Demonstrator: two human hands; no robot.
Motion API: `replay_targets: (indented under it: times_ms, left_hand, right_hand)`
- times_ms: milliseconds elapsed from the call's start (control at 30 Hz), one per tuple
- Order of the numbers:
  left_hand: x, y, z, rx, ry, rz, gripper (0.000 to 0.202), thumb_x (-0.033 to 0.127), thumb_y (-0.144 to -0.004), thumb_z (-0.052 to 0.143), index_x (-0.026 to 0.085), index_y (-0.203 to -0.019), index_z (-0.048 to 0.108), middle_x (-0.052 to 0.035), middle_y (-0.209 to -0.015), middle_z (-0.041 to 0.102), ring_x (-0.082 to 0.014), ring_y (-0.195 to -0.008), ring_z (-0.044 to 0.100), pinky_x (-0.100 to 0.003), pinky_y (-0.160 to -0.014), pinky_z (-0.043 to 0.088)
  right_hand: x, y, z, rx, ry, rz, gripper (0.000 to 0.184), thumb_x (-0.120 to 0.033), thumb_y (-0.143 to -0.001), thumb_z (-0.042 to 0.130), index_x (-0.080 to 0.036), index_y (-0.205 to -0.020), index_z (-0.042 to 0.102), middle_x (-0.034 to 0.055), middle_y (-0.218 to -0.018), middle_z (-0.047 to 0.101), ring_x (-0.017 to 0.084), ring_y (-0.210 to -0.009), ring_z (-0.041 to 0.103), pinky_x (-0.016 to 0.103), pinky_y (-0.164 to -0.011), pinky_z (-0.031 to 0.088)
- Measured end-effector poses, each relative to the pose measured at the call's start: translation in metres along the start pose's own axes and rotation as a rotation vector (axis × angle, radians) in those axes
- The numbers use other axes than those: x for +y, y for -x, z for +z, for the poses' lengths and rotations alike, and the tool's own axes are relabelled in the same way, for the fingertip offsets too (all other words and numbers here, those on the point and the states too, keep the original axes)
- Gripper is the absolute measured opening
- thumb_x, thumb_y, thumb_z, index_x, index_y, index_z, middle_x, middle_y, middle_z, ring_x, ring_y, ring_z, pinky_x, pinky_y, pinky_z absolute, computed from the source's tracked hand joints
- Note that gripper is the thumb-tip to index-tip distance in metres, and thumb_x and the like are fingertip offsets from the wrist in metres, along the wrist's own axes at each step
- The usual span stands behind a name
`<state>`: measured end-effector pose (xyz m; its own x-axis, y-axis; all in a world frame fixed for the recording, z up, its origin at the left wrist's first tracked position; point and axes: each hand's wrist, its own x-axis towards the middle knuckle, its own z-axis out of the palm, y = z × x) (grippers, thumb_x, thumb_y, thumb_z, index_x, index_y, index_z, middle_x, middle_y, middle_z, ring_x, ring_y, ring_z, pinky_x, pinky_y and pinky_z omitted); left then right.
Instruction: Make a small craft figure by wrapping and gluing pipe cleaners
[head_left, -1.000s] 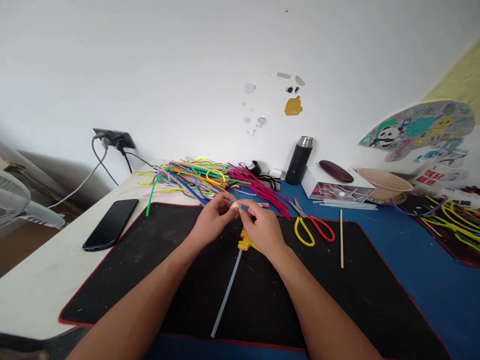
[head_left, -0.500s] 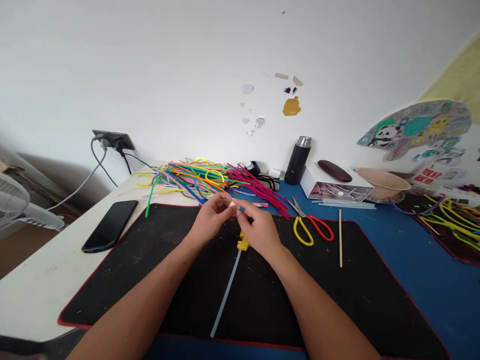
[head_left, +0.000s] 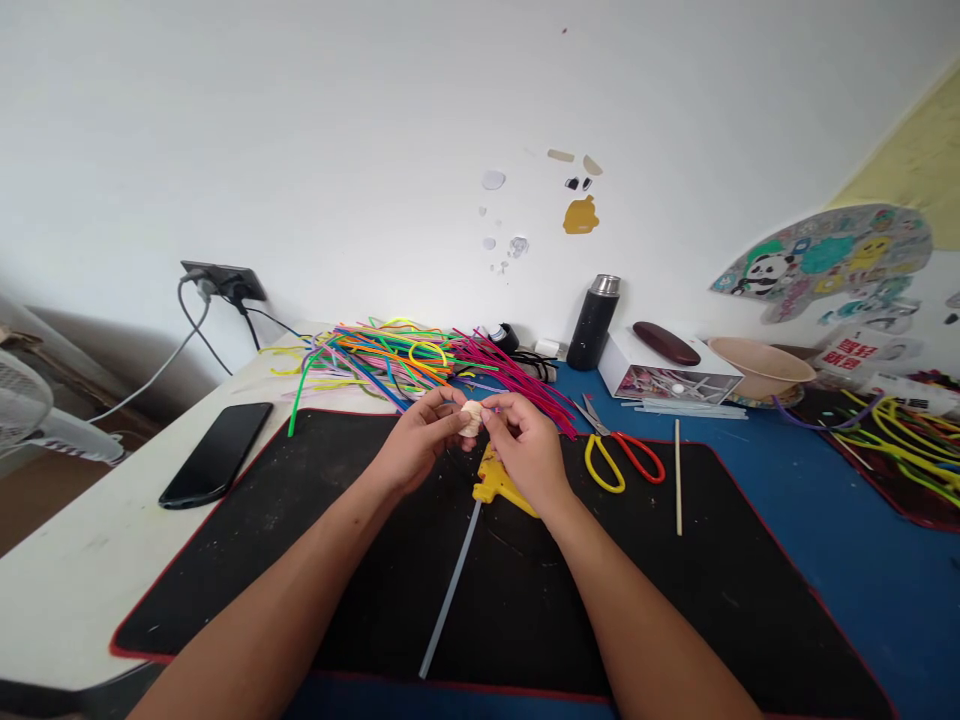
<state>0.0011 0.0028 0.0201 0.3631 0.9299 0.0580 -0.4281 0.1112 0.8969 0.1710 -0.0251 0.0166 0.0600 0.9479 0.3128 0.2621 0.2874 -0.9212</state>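
Observation:
A small cream-coloured, ridged round piece (head_left: 471,419) is pinched in front of me, over the black mat (head_left: 322,540). My left hand (head_left: 421,440) grips its left side between thumb and fingers. On the other side, the fingertips of my right hand (head_left: 527,448) are closed on its edge. Beneath my hands lies a yellow glue gun (head_left: 491,480), partly covered by the right hand. A long translucent glue stick (head_left: 450,590) sticks out of its back end towards me.
Scissors (head_left: 616,455) with yellow and red handles and a pale stick (head_left: 678,480) lie to the right. Colourful pipe cleaners (head_left: 375,355) are heaped behind. A phone (head_left: 217,455) lies left; a black flask (head_left: 594,325) and a white box (head_left: 619,372) stand at the back.
My right hand has shifted slightly and its fingers have drawn back, so more of the cream piece shows. More of the yellow glue gun is visible too.

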Motion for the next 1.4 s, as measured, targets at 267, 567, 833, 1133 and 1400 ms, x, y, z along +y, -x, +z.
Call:
replay_targets:
  times_ms: [267,567,833,1133,1400]
  left_hand:
    - [0.0002,0.0009,-0.0023,-0.031,-0.007,0.004,0.038,0.035,-0.075,0.092,0.02,-0.096,0.064,-0.0015,-0.082,0.072,-0.0151,-0.071,0.065,-0.028,-0.065,0.055]
    - [0.0024,0.0023,-0.0032,-0.071,-0.156,0.032,0.036,0.041,-0.083,0.087,0.023,-0.102,0.062,-0.0008,-0.084,0.072,-0.0156,-0.071,0.066,-0.029,-0.069,0.054]
    - [0.0043,0.0022,-0.0033,-0.107,-0.211,0.052,0.036,0.042,-0.085,0.085,0.023,-0.104,0.06,-0.0002,-0.081,0.072,-0.0157,-0.069,0.067,-0.03,-0.068,0.053]
    - [0.0046,0.0023,-0.0034,-0.097,-0.213,0.052,0.039,0.043,-0.084,0.086,0.023,-0.102,0.059,-0.0006,-0.082,0.073,-0.0161,-0.068,0.068,-0.03,-0.068,0.054]
    - [0.009,0.0025,-0.0015,-0.107,-0.239,0.053,0.04,0.043,-0.083,0.087,0.021,-0.098,0.058,0.0002,-0.079,0.071,-0.0154,-0.068,0.067,-0.029,-0.068,0.052]
  right_hand:
    - [-0.002,-0.0005,-0.0008,-0.037,-0.051,0.021,0.021,-0.043,-0.096,0.061,-0.024,-0.099,0.067,-0.0054,-0.061,0.055,0.014,-0.049,0.051,0.026,-0.05,0.04]
    - [0.0024,-0.0048,-0.002,-0.075,-0.076,0.045,0.02,-0.043,-0.095,0.062,-0.024,-0.099,0.068,-0.0065,-0.058,0.053,0.014,-0.046,0.051,0.025,-0.048,0.039]
    - [0.0023,-0.0033,-0.0032,-0.084,-0.029,0.034,0.021,-0.043,-0.096,0.06,-0.024,-0.099,0.068,-0.0059,-0.06,0.053,0.013,-0.047,0.05,0.025,-0.049,0.039]
    - [0.0001,-0.0037,-0.0037,-0.082,-0.036,0.035,0.02,-0.042,-0.096,0.061,-0.024,-0.099,0.068,-0.0058,-0.06,0.054,0.014,-0.047,0.05,0.025,-0.049,0.038]
    - [0.0013,-0.0019,-0.0017,-0.059,0.008,-0.002,0.018,-0.039,-0.097,0.06,-0.023,-0.101,0.068,-0.0057,-0.061,0.055,0.014,-0.049,0.05,0.026,-0.051,0.036]
